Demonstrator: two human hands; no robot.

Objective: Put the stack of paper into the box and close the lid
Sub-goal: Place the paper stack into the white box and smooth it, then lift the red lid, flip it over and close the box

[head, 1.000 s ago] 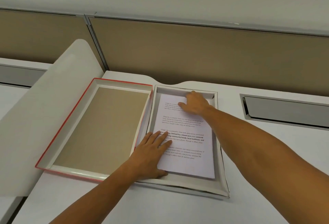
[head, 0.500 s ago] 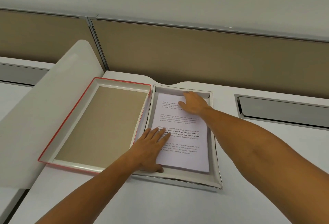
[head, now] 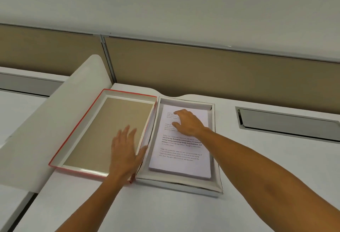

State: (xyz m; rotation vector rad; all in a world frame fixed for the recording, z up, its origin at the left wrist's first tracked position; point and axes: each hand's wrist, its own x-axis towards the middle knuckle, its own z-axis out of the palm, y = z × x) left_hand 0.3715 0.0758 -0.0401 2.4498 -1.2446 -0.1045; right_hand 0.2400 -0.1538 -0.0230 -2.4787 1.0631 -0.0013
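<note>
White laminate covers the counter [head: 165, 211], which runs back to a tan partition panel [head: 202, 69] with a grey metal rail on top. A large white curved board [head: 42, 125] leans across the left side, its rounded top corner near the partition. A recessed grey cable slot [head: 287, 121] sits in the counter at the right.

The lid [head: 103, 130], red on its outer rim and brown cardboard inside, lies upside down on the counter, touching the left wall of the box [head: 217, 182]. The box is white, shallow and uncovered. Inside it lies the stack of paper [head: 184, 150], flat, printed side up, with paragraphs of small text, and a narrow gap between its edges and the box walls.

The left hand [head: 125, 154] is over the lid's near right corner, fingers spread wide and blurred, palm down, holding nothing; whether it touches the cardboard cannot be told. The right hand [head: 187, 123] rests on the far part of the stack, fingers loosely curled with the tips on the top sheet, pressing rather than gripping anything.
</note>
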